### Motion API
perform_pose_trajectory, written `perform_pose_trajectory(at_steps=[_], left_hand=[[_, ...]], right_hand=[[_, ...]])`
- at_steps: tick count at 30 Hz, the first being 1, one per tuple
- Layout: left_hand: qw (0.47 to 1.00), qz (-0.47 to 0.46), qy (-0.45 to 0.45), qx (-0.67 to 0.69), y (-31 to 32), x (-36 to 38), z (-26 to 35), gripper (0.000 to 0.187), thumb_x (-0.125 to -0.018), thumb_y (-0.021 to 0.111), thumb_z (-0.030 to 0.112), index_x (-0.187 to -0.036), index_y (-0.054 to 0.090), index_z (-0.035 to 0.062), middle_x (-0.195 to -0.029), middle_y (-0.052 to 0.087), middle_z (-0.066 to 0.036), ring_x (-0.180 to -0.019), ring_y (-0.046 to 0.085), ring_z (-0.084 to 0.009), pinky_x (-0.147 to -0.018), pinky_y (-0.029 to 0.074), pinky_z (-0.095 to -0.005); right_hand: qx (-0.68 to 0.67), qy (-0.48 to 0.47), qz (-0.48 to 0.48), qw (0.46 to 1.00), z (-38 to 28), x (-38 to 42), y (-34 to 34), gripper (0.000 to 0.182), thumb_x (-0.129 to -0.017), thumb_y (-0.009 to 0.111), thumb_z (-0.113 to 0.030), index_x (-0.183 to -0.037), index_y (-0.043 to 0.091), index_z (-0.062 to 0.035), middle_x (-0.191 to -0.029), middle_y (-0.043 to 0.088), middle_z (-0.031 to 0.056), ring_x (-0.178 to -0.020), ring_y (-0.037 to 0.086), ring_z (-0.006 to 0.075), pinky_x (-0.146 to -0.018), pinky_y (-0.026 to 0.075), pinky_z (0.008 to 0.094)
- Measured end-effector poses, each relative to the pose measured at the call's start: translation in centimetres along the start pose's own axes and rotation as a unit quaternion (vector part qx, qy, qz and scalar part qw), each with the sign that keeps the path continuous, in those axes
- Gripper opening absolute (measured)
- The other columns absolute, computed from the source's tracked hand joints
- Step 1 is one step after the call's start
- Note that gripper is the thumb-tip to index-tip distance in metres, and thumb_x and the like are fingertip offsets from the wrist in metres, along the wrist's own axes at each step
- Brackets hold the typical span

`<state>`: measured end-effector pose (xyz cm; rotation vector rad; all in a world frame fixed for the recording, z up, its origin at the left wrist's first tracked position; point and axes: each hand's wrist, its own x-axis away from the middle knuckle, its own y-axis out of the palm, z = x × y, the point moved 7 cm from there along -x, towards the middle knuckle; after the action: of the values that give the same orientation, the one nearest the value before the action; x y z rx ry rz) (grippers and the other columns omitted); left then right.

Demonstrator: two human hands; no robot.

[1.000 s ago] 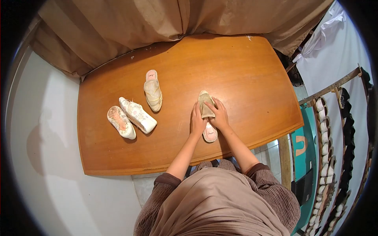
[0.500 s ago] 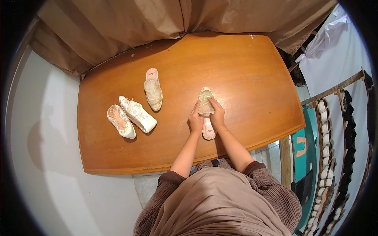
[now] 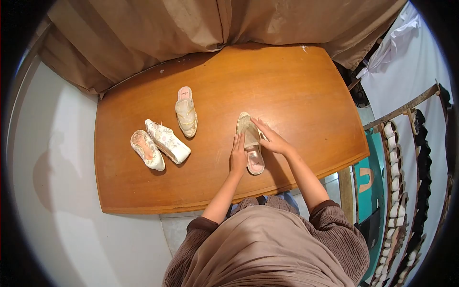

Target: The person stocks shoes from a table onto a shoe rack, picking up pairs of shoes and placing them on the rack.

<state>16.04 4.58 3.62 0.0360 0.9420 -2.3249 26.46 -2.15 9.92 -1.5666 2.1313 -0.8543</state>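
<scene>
A beige mule slipper (image 3: 251,138) with a mesh upper and pink insole is held between my two hands, toe pointing away from me. My left hand (image 3: 237,155) lies along its left side, the fingers close together against the upper. On the other side, my right hand (image 3: 273,141) has its fingers stretched along the right edge toward the toe, the thumb lower down against the upper. Whether the sole touches the table is hard to tell. A matching mule slipper (image 3: 186,115) lies farther left, toe toward me.
A pair of white floral shoes, one near the wall (image 3: 147,150) and one beside it (image 3: 167,142), rests on the left of the wooden table (image 3: 296,95). Brown curtain (image 3: 143,28) borders the far edge. Racks of shoes (image 3: 394,182) stand at the right, beyond the table edge.
The slipper has turned slightly, its toe shifting left and tilting. My right hand has swung outward, now reaching across from the right. The other shoes have stayed put.
</scene>
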Motion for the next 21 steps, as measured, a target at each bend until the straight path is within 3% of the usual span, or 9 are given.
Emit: perform_pose_trajectory(at_steps=[2,5,7,9,11,15,16,19,21], left_hand=[[1.000,0.006,-0.021,0.010,0.8,1.4,-1.1,0.057,-0.075,0.047,-0.008,-0.130,0.038,-0.0003,-0.133,0.041,-0.020,-0.126,0.037,-0.0331,-0.100,0.038,-0.0378],[0.996,-0.043,-0.075,0.025,1.8,2.7,-2.5,0.055,-0.076,0.046,-0.007,-0.130,0.040,0.0003,-0.132,0.041,-0.022,-0.125,0.037,-0.0328,-0.100,0.038,-0.0377],[0.999,-0.003,0.010,-0.038,0.6,2.5,-0.6,0.056,-0.076,0.046,-0.009,-0.131,0.039,0.0024,-0.132,0.041,-0.021,-0.128,0.034,-0.0313,-0.099,0.038,-0.0363],[0.999,0.004,0.010,-0.049,0.5,2.4,-0.5,0.057,-0.076,0.046,-0.008,-0.132,0.038,0.0039,-0.134,0.039,-0.019,-0.128,0.032,-0.0301,-0.099,0.039,-0.0362],[0.998,0.013,-0.003,-0.060,0.9,2.6,-0.8,0.055,-0.077,0.045,-0.008,-0.131,0.040,0.0028,-0.134,0.040,-0.018,-0.126,0.037,-0.0305,-0.097,0.041,-0.0351],[0.999,-0.006,0.005,-0.039,0.8,2.8,-1.1,0.057,-0.077,0.045,-0.008,-0.132,0.039,0.0045,-0.135,0.040,-0.015,-0.126,0.037,-0.0300,-0.098,0.041,-0.0344],[1.000,-0.001,-0.014,-0.026,0.7,2.6,-1.0,0.057,-0.076,0.045,-0.008,-0.132,0.038,0.0047,-0.135,0.040,-0.015,-0.126,0.037,-0.0303,-0.097,0.041,-0.0344],[0.990,-0.025,-0.116,0.077,0.6,2.6,-2.1,0.062,-0.075,0.047,-0.007,-0.135,0.032,0.0051,-0.135,0.040,-0.016,-0.125,0.037,-0.0325,-0.097,0.040,-0.0363],[0.993,0.045,-0.041,0.099,0.1,2.3,-2.3,0.066,-0.076,0.052,-0.002,-0.136,0.027,0.0048,-0.133,0.041,-0.019,-0.122,0.040,-0.0353,-0.097,0.040,-0.0382]], right_hand=[[0.000,-0.067,0.067,0.995,-1.4,-0.1,-0.5,0.067,-0.087,0.050,-0.033,-0.141,0.021,-0.0066,-0.146,0.020,0.0187,-0.136,0.012,0.0356,-0.111,0.011,0.0433],[0.147,-0.122,-0.008,0.982,-1.8,-1.0,2.2,0.060,-0.091,0.039,-0.037,-0.140,0.023,-0.0065,-0.146,0.021,0.0160,-0.136,0.014,0.0332,-0.110,0.012,0.0445],[0.219,-0.019,-0.075,0.973,1.9,-1.9,3.1,0.055,-0.092,0.036,-0.035,-0.140,0.026,-0.0098,-0.145,0.024,0.0149,-0.135,0.018,0.0320,-0.110,0.012,0.0481],[0.286,-0.005,-0.037,0.957,2.0,-2.2,2.8,0.054,-0.092,0.036,-0.037,-0.140,0.027,-0.0151,-0.145,0.026,0.0112,-0.134,0.020,0.0317,-0.109,0.012,0.0505],[0.171,-0.090,0.209,0.959,-0.4,-1.5,0.7,0.054,-0.091,0.035,-0.039,-0.140,0.027,-0.0179,-0.145,0.026,0.0091,-0.134,0.021,0.0311,-0.109,0.013,0.0512],[0.299,-0.053,-0.006,0.953,3.8,-1.7,3.4,0.059,-0.089,0.041,-0.040,-0.138,0.028,-0.0117,-0.142,0.031,0.0104,-0.130,0.030,0.0310,-0.105,0.022,0.0481],[0.302,-0.056,-0.005,0.952,4.3,-1.6,2.8,0.059,-0.089,0.041,-0.040,-0.138,0.028,-0.0117,-0.142,0.031,0.0104,-0.130,0.030,0.0310,-0.105,0.022,0.0481],[0.092,0.059,0.224,0.968,5.8,0.3,-1.7,0.063,-0.085,0.048,-0.025,-0.140,0.023,-0.0077,-0.141,0.029,0.0201,-0.133,0.023,0.0358,-0.109,0.017,0.0460],[0.015,-0.036,0.088,0.995,5.0,1.4,0.9,0.082,-0.071,0.055,-0.018,-0.141,0.016,-0.0031,-0.144,0.018,0.0249,-0.136,0.013,0.0363,-0.111,0.010,0.0429]])
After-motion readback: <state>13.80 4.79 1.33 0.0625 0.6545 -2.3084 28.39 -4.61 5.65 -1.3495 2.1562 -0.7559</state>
